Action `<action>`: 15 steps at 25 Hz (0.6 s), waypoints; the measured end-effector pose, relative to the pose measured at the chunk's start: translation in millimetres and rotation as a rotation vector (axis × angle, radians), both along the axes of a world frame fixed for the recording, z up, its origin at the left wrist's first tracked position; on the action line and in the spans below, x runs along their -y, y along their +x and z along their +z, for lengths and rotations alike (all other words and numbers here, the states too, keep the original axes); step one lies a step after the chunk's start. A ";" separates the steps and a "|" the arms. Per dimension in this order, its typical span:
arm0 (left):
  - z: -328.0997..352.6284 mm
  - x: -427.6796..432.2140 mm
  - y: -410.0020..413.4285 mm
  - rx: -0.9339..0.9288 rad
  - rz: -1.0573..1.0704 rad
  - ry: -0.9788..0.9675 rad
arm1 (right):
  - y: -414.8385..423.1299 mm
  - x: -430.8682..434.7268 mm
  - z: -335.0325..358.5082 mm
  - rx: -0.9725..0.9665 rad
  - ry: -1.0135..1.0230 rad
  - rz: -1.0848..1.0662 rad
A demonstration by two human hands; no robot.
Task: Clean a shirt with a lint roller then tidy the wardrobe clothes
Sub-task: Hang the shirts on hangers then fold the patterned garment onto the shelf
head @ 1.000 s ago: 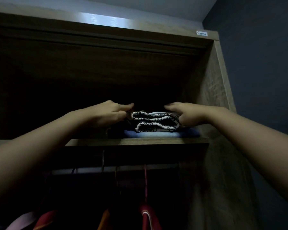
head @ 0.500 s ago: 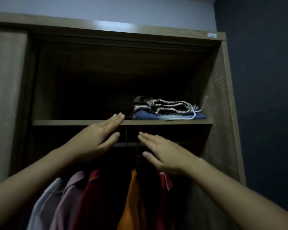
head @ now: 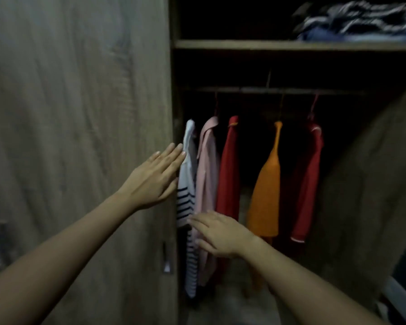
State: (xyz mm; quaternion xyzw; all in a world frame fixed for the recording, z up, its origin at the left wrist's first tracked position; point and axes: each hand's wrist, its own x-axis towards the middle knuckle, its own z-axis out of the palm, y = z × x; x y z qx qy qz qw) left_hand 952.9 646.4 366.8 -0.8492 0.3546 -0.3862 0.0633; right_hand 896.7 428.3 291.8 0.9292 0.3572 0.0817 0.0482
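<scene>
Several shirts hang on a rail point(head: 279, 90) inside the open wardrobe: a white one with dark stripes point(head: 186, 184) at the far left, a pink one point(head: 206, 174), a red one point(head: 229, 170), an orange one point(head: 266, 193) and another red one point(head: 306, 184). My left hand point(head: 154, 180) is flat and open, its fingertips touching the striped shirt's left side. My right hand point(head: 218, 233) is open lower down, fingers spread against the pink and striped shirts. Neither hand holds anything. No lint roller is in view.
A wooden wardrobe door point(head: 80, 137) fills the left, with a small handle point(head: 166, 259) at its edge. The shelf point(head: 267, 44) above the rail carries folded clothes point(head: 356, 22) at the right. The wardrobe's side panel point(head: 366, 184) slants at the right.
Both hands came down from the top shelf's folded clothes to the hanging shirts and shifted left. My view dropped and turned left, so the door now shows.
</scene>
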 end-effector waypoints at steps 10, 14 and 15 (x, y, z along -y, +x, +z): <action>-54.4 -31.9 47.4 0.050 0.164 -0.008 | 41.1 -92.9 -139.3 -0.028 -0.432 -0.031; -56.3 -30.5 50.0 0.077 0.131 -0.028 | 49.9 -107.6 -144.3 0.135 -0.555 0.051; -56.3 -31.2 50.1 0.089 0.127 -0.022 | 50.1 -109.5 -143.1 0.139 -0.554 0.052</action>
